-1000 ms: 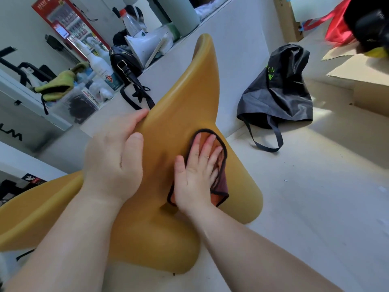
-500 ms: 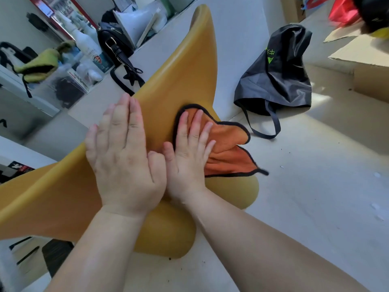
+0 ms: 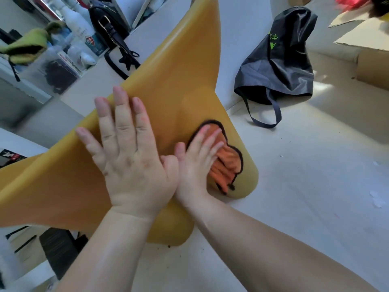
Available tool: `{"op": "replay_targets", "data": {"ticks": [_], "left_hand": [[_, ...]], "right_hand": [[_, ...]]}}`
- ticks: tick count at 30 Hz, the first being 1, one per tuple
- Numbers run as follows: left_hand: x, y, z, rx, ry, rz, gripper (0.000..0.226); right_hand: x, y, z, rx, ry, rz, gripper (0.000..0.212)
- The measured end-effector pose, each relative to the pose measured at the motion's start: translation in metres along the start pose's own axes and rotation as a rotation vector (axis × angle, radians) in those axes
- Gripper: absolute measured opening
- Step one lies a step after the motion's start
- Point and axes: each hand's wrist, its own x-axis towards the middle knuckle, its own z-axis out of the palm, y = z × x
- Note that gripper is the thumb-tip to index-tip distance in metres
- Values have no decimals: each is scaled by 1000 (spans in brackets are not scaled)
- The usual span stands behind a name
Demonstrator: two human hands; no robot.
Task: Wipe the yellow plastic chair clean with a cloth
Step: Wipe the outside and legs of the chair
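Under your right hand (image 3: 195,165), the orange cloth (image 3: 228,165) with dark edging lies bunched against the yellow chair (image 3: 172,81). Your fingers are stretched flat on top of it, pressing rather than gripping, and its loose part spills out to the right of your palm. Your left hand (image 3: 130,157) lies just beside, thumb touching your right hand, fingers spread and straight on the bare shell, holding nothing. The chair's smooth shell fills the middle of the view, one narrow end reaching the top edge. Well apart on the pale floor (image 3: 315,165), a black bag (image 3: 277,64) slumps against a white wall, with cardboard (image 3: 368,39) further right.
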Motion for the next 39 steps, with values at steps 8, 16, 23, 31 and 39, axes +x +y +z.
{"op": "replay_targets", "data": {"ticks": [8, 16, 23, 31, 39], "left_hand": [[-1, -1, 5, 45, 27, 5, 88], [-3, -5, -1, -10, -3, 6, 91], [-2, -23, -16, -73, -26, -8, 84], [4, -64, -46, -87, -137, -39, 77], [0, -90, -50, -221, -173, -52, 73]], "right_hand": [[40, 86, -19, 40, 156, 294, 71], [32, 53, -23, 138, 19, 460, 80], [6, -15, -17, -106, 2, -155, 93], [76, -19, -50, 50, 120, 72, 69], [-44, -46, 3, 54, -135, -192, 97]]}}
